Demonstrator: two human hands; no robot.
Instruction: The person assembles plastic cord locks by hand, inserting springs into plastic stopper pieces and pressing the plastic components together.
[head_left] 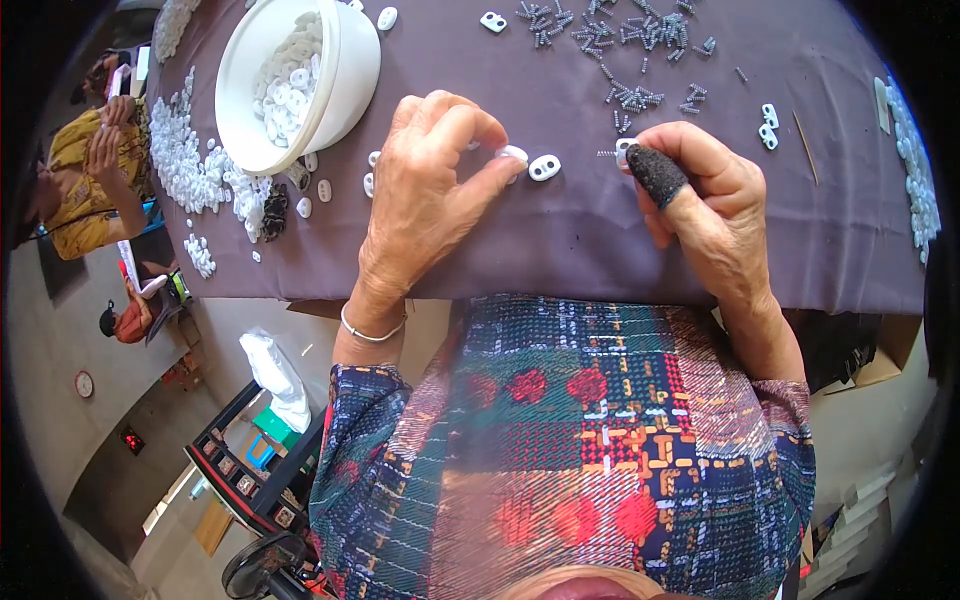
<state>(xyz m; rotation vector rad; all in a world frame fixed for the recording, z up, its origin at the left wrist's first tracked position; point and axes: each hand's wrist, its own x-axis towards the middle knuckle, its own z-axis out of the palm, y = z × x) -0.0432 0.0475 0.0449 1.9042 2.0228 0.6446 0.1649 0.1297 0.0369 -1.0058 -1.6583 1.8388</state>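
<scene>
Dark cloth-draped surface, and both hands are busy over it!
Left hand: thumb and forefinger almost together, pinching a white oval cap, just beside a two-holed piece. Across to the right hand: fingers closed with a thumb in a dark cover, gripping a white clip, thin spring poking out leftward. Farther out, loose springs lie scattered, and a white bowl sits at left.

the bowl near the desk's left edge is cut off above; a thumb cover on the right hand partly hides a white piece.
</scene>
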